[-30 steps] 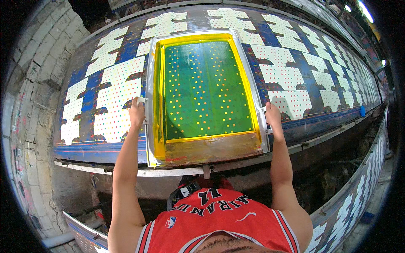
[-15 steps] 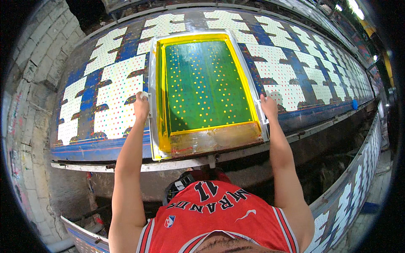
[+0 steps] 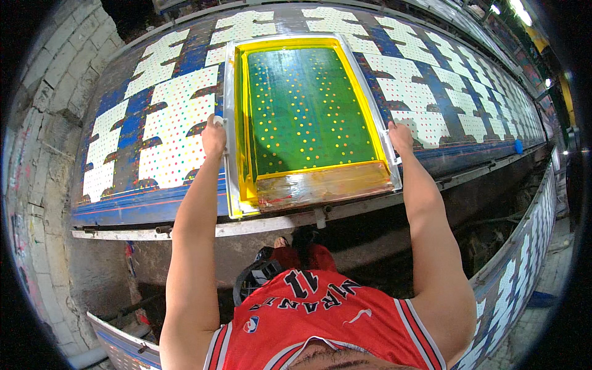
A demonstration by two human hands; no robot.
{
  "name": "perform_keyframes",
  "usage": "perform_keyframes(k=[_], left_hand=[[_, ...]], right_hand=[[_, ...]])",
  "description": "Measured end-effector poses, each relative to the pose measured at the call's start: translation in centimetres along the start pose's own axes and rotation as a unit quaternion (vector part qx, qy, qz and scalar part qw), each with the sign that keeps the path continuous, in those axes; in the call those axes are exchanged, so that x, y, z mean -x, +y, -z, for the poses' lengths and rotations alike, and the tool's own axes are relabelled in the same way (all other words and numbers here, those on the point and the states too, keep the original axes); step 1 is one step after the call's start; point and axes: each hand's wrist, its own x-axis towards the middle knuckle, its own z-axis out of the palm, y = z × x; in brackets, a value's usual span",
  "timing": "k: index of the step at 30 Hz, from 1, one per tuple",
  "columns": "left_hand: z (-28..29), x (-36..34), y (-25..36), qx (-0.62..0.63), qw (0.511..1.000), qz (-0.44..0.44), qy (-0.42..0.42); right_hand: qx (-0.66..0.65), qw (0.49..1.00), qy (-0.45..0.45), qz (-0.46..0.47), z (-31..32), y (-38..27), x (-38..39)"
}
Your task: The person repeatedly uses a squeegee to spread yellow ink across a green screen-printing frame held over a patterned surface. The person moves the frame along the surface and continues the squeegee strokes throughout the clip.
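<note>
A screen-printing frame [image 3: 229, 132] with pale metal sides lies over the long printing table [image 3: 154, 213] in front of me. Its green mesh [image 3: 308, 111] shows rows of small dots and is bordered in yellow. A brownish, wet-looking strip [image 3: 324, 185] runs along the near end. My left hand [image 3: 214, 137] is closed round a handle on the frame's left side. On the opposite side my right hand [image 3: 401, 137] grips another handle. Both arms reach forward, nearly straight. White dotted fabric pieces [image 3: 179, 129] lie flat on either side of the frame; whatever is under it is mostly hidden.
A pale rail [image 3: 123, 234] edges the table's near side. Behind me on the right runs another table with patterned pieces [image 3: 502, 314]. A block wall [image 3: 43, 154] stands at left. Something blue [image 3: 518, 147] sits on the near rail at right.
My view has tilted slightly, so the table, frame and hands appear higher and my feet show. Both hands still hold the frame, which shows little clear shift against the table.
</note>
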Motion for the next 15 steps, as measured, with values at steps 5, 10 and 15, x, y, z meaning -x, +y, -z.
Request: perform_keyframes(k=[5, 10, 15], left_hand=[[0.22, -0.14, 0.15, 0.003, 1.000, -0.001, 0.000], [0.23, -0.14, -0.11, -0.006, 1.000, -0.003, -0.003], [0.11, -0.03, -0.16, 0.011, 1.000, 0.005, 0.008]], right_hand=[[-0.004, 1.000, -0.005, -0.005, 0.38, -0.53, 0.19], [0.010, 1.000, -0.006, -0.001, 0.15, -0.38, 0.19], [-0.015, 1.000, 0.002, 0.007, -0.39, 0.13, -0.39]])
